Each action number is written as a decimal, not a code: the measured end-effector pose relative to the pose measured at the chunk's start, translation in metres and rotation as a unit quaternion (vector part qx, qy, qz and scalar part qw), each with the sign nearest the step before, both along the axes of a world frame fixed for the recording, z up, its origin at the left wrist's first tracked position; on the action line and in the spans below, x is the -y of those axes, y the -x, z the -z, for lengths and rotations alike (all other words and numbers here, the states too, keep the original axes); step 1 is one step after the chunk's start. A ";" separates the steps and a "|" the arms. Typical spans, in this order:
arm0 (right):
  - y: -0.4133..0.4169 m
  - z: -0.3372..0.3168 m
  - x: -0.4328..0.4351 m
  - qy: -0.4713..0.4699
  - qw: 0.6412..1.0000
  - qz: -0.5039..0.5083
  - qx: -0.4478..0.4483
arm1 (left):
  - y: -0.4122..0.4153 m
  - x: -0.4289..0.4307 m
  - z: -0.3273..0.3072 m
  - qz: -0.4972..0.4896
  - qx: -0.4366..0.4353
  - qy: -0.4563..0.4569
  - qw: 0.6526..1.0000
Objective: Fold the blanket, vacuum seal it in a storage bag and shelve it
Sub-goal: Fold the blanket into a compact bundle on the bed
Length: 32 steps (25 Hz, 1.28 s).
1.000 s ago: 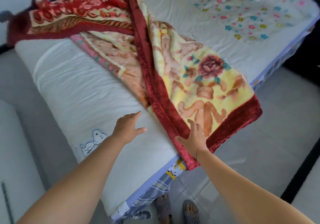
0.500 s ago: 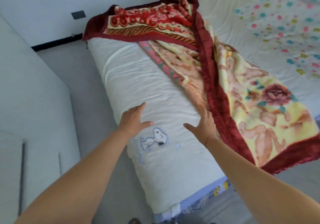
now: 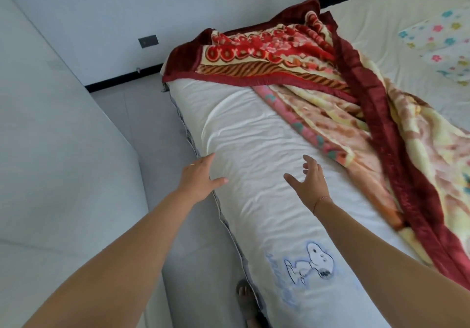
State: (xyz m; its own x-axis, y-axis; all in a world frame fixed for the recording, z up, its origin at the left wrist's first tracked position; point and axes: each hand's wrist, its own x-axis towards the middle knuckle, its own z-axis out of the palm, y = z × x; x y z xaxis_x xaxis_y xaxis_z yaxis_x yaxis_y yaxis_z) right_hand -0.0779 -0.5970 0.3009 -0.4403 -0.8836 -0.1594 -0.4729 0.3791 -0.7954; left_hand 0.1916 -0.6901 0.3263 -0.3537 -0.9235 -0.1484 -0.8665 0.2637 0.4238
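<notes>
A: Status on the blanket (image 3: 376, 114)?
B: Unfolded. It lies bunched and twisted across the bed (image 3: 254, 137), from the far corner by the wall down the right side. The maroon border runs diagonally through the heap. No storage bag in sight.
A: Hands?
B: Both empty: left hand (image 3: 197, 177) over the near bed edge, right hand (image 3: 309, 181) over bare sheet, just short of the blanket's pink-edged layer. Fingers (image 3: 309, 161) spread apart on both, gripping nothing. Can't tell if they touch the sheet.
A: Looks like a reach for the far end. Risks?
B: My read: the main one is grabbing a single layer. The heap is doubled over itself, so pulling one edge drags the rest and tightens the twist rather than opening it.
A: And the corners?
B: Far corner drapes over the bed end, right side runs out of view. Heavy plush on a smooth sheet; one hard tug and the lot could slide to the floor (image 3: 195, 238).
A: Downstream?
B: Fold it with the twist in and the bundle comes out lumpy. Likely a poor fit in a bag and a bad seal.
A: Anything else?
B: The pink-edged layer may be the reverse or a second cover. Can't tell. Sort that first.
</notes>
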 end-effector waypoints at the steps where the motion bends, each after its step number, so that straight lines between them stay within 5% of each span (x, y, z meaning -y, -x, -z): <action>1: -0.006 0.002 0.023 0.001 1.000 0.004 0.007 | -0.003 0.025 0.001 0.004 0.005 0.003 1.000; 14: -0.098 0.009 0.395 -0.020 0.998 0.012 0.056 | -0.079 0.390 0.011 -0.015 -0.013 -0.019 1.000; 25: -0.200 0.073 0.696 -0.048 0.971 0.131 0.196 | -0.145 0.720 0.082 -0.045 -0.069 -0.112 0.990; 32: -0.249 0.163 0.853 -0.098 0.891 0.276 0.347 | -0.123 0.872 0.185 -0.243 -0.205 -0.297 0.900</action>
State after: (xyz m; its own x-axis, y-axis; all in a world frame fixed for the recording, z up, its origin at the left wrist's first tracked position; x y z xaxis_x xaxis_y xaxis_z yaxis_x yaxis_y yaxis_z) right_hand 0.1712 -1.4497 0.1375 -0.5343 -0.4878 -0.6903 0.4088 0.5657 -0.7161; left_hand 0.3142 -1.5616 0.1416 -0.0660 -0.7849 -0.6161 -0.5576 -0.4830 0.6751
